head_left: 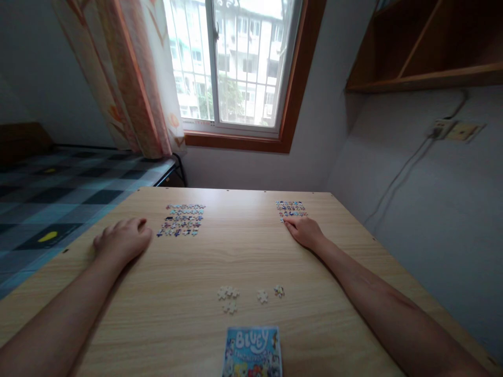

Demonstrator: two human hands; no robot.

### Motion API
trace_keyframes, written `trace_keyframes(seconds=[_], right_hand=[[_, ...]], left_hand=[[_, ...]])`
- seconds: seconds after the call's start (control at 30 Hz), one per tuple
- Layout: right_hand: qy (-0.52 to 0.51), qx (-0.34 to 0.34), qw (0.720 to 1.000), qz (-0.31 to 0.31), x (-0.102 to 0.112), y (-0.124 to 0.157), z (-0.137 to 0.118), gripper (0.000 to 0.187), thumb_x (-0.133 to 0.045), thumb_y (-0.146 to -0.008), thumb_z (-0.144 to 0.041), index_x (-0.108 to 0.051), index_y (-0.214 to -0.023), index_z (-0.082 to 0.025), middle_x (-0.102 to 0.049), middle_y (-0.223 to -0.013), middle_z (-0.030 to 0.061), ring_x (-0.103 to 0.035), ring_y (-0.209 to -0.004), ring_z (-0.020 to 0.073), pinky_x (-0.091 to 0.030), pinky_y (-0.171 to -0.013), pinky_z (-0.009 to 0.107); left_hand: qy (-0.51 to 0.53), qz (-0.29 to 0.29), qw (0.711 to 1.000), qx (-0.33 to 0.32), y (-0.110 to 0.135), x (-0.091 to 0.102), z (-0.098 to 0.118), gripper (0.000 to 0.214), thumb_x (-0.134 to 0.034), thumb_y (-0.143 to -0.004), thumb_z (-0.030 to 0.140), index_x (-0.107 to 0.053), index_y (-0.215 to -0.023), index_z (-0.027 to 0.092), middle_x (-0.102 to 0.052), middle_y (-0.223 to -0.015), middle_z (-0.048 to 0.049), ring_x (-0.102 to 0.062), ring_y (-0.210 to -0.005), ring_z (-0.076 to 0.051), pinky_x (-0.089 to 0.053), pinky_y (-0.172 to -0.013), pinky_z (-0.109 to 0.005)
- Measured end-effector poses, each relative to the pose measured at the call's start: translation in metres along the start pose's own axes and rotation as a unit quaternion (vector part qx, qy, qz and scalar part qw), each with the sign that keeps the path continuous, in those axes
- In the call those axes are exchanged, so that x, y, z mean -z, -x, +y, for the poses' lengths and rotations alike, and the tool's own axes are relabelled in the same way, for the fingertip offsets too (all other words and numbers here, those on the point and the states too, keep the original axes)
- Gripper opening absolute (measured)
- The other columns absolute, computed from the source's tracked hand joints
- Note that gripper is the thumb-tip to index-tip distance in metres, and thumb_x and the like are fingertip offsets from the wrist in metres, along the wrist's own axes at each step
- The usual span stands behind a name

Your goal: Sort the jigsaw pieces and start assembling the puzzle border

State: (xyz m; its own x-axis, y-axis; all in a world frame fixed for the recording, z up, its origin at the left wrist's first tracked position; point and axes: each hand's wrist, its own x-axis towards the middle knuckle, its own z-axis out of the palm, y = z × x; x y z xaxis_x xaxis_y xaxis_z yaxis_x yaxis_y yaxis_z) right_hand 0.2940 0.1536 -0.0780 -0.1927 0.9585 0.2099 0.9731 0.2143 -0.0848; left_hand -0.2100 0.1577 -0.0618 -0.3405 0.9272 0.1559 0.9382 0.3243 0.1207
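Note:
My left hand point(122, 241) rests on the wooden table point(243, 262), fingers curled loosely downward, just left of a laid-out patch of jigsaw pieces point(181, 220). My right hand point(303, 231) reaches far forward, fingertips touching the near edge of a smaller patch of pieces point(291, 209); whether it pinches a piece is hidden. Several loose pieces point(228, 298), mostly face-down and pale, lie near the front, with a coloured piece point(279, 291) beside them. A blue puzzle box point(252, 352) marked with cartoon art sits at the near edge.
A window point(236, 63) with a curtain point(129, 78) faces the table. A bed with a checked cover point(58, 193) stands to the left. A wooden shelf point(428, 47) hangs upper right, above a wall socket point(456, 130) with a cable.

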Motion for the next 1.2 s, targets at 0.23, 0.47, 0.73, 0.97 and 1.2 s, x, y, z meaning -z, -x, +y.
trace_keyframes(seconds=[0.23, 0.47, 0.73, 0.97, 1.2], right_hand=[[-0.019, -0.016, 0.999, 0.036, -0.0037, -0.0008, 0.0042, 0.036, -0.046, -0.101, -0.040, -0.072, -0.124, -0.032, -0.075, -0.119, 0.0020, -0.072, -0.101, 0.0217, -0.052, -0.087, 0.030], [-0.020, -0.017, 0.999, 0.030, -0.0053, -0.0025, 0.0052, 0.031, -0.051, -0.099, -0.039, -0.075, -0.118, -0.034, -0.077, -0.114, 0.0004, -0.073, -0.097, 0.0213, -0.053, -0.084, 0.029], [-0.032, -0.037, 0.998, 0.033, -0.0040, -0.0042, 0.0048, 0.031, -0.052, -0.098, -0.043, -0.077, -0.114, -0.033, -0.078, -0.110, 0.0024, -0.072, -0.097, 0.0222, -0.052, -0.086, 0.030], [-0.035, -0.047, 0.998, 0.033, -0.0057, -0.0066, 0.0054, 0.032, -0.053, -0.098, -0.044, -0.078, -0.113, -0.032, -0.079, -0.106, 0.0031, -0.072, -0.097, 0.0232, -0.052, -0.085, 0.032], [-0.037, -0.046, 0.997, 0.047, -0.0053, -0.0049, 0.0062, 0.030, -0.054, -0.097, -0.044, -0.078, -0.112, -0.033, -0.079, -0.104, 0.0020, -0.072, -0.095, 0.0229, -0.053, -0.084, 0.032]], left_hand=[[-0.033, -0.007, 0.999, 0.026, -0.0020, -0.0036, -0.0018, 0.061, -0.033, -0.091, 0.049, -0.056, -0.139, 0.021, -0.054, -0.145, -0.0143, -0.049, -0.129, -0.036, -0.037, -0.108, -0.049], [-0.031, -0.011, 0.999, 0.027, -0.0043, -0.0041, -0.0037, 0.060, -0.036, -0.090, 0.049, -0.056, -0.139, 0.021, -0.053, -0.145, -0.0151, -0.050, -0.128, -0.037, -0.037, -0.108, -0.050], [-0.032, -0.012, 0.999, 0.029, -0.0043, -0.0038, -0.0017, 0.062, -0.035, -0.090, 0.050, -0.054, -0.141, 0.021, -0.051, -0.148, -0.0139, -0.047, -0.131, -0.036, -0.036, -0.109, -0.050], [-0.028, -0.003, 0.999, 0.026, -0.0024, -0.0020, 0.0009, 0.060, -0.041, -0.088, 0.047, -0.057, -0.139, 0.019, -0.055, -0.144, -0.0165, -0.051, -0.127, -0.038, -0.039, -0.106, -0.052], [-0.031, -0.004, 0.999, 0.021, -0.0018, -0.0017, 0.0014, 0.060, -0.038, -0.089, 0.047, -0.057, -0.139, 0.019, -0.054, -0.144, -0.0169, -0.049, -0.128, -0.038, -0.039, -0.106, -0.052]])
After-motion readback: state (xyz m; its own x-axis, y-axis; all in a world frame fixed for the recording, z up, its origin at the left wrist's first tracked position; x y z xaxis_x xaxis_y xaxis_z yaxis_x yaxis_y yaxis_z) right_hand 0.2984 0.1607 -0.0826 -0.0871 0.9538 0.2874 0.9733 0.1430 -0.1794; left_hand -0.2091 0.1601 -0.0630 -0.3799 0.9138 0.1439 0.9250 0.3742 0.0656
